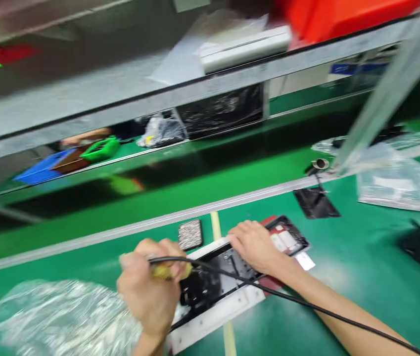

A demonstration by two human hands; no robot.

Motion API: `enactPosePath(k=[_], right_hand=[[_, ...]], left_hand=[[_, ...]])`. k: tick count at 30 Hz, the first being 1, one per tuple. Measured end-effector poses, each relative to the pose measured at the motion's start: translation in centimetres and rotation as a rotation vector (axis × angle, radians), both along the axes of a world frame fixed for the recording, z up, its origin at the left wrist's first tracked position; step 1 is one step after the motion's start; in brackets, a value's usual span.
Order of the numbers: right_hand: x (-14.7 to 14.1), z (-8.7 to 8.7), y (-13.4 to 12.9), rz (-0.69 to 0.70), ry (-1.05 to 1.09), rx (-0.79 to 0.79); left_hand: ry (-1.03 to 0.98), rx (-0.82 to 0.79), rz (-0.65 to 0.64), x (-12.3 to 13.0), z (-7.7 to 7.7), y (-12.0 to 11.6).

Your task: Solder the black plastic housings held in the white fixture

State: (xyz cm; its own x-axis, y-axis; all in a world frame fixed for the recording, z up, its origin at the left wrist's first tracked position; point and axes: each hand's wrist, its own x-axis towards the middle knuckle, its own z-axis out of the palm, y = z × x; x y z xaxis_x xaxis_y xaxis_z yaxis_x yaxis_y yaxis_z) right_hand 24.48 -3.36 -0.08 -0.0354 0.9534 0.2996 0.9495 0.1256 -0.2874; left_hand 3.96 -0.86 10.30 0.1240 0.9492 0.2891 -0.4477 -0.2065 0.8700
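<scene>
My left hand [152, 284] is closed around the yellow handle of a soldering iron [162, 271]. A black cable [287, 295] runs from the iron's rear end, over the work and my right forearm. The iron's tip points at a long black electronic device [210, 284], its inside exposed, lying slantwise in a white fixture [217, 319]. My right hand [253, 246] lies over the middle of the device, fingers stretched across its far edge. A red part with white pieces [283, 241] shows at the device's right end. Blur and fingers hide the exact tip contact.
Behind the device sits a small black-rimmed tray [190, 234] of silvery bits. A metal-tube stand [317, 198] stands further right. Clear plastic bags [57, 321] lie at left and right [398, 183]. A metal shelf [120, 112] and its slanted post [380, 94] cross overhead.
</scene>
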Motion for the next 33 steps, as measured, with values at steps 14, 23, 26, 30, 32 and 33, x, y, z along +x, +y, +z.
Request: enactPosePath(k=[14, 23, 26, 30, 32, 33], right_hand=[[2.7, -0.6, -0.3, 0.038, 0.045, 0.021], [3.0, -0.4, -0.5, 0.048, 0.033, 0.018], [3.0, -0.3, -0.6, 0.044, 0.035, 0.012], [3.0, -0.3, -0.6, 0.041, 0.040, 0.006], [3.0, -0.2, -0.6, 0.039, 0.042, 0.006], [3.0, -0.2, -0.6, 0.039, 0.042, 0.007]], left_hand=[[0.060, 0.100, 0.108, 4.1, 2.0, -1.0], [0.073, 0.100, 0.122, 4.3, 2.2, -1.0], [0.073, 0.095, 0.123, 4.4, 2.2, -1.0], [0.075, 0.086, 0.132, 4.4, 2.3, -0.8], [0.079, 0.083, 0.136, 4.4, 2.3, -0.8], [0.080, 0.083, 0.137, 4.4, 2.3, -0.8]])
